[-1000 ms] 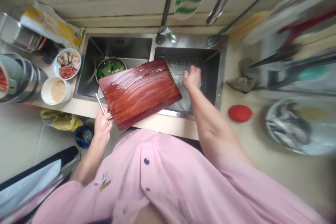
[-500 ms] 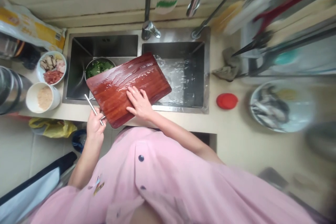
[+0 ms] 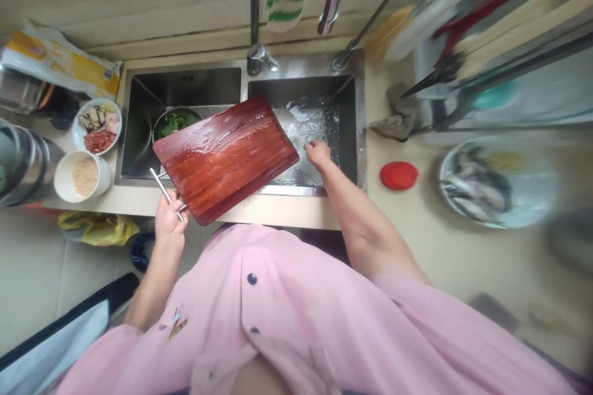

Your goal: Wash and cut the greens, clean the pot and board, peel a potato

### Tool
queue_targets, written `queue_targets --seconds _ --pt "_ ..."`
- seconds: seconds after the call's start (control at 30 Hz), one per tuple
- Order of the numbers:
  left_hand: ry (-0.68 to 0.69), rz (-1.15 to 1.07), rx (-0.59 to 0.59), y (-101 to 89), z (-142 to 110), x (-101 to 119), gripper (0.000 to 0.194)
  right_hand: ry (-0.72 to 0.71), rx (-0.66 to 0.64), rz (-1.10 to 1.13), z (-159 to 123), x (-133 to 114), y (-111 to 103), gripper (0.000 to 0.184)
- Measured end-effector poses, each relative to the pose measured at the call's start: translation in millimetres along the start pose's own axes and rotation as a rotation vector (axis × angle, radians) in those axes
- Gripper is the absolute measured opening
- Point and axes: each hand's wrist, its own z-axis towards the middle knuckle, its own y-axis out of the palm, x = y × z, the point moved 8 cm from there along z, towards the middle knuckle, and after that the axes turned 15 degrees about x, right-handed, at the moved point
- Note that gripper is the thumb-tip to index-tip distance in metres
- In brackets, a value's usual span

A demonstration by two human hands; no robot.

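One board (image 3: 227, 157) overlaps greens (image 3: 173, 123), left hand (image 3: 170, 217) gripping handle (image 3: 162, 188); right hand (image 3: 319, 153) curled, contents unclear.

I see open space over the right sink basin (image 3: 340, 163), though the faucet spout (image 3: 330, 18) overhangs its back. The cutting board (image 3: 227, 157) blocks the way down to the left basin's greens (image 3: 176, 123).

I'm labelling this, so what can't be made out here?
All in the head view:
Board: underside faces away.
Greens: partly hidden by the board.
Pots: cut off by the left edge.
Plate: food details blurred.
Right hand: fingertips blurred; can't tell whether it holds anything.
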Motion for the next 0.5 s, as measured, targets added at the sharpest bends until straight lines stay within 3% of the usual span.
queue_targets --seconds 0.17,0.3,0.43,0.5 --pt "-0.027 0.009 0.039 -1.3 -2 -3 0.047 -0.259 0.077 0.126 -47 -51 9 0.061" --pt "-0.022 0.008 0.035 -0.7 -4 -2 0.047 -0.563 -0.045 0.165 -125 -120 16 0.075" --pt "-0.021 0.027 0.036 1.1 -7 0 0.046 -1.04 -0.185 0.265 -215 -193 9 0.079" --pt "-0.037 0.044 0.05 0.6 -8 0 0.046 -1.192 -0.229 0.303 -225 -205 6 0.078"
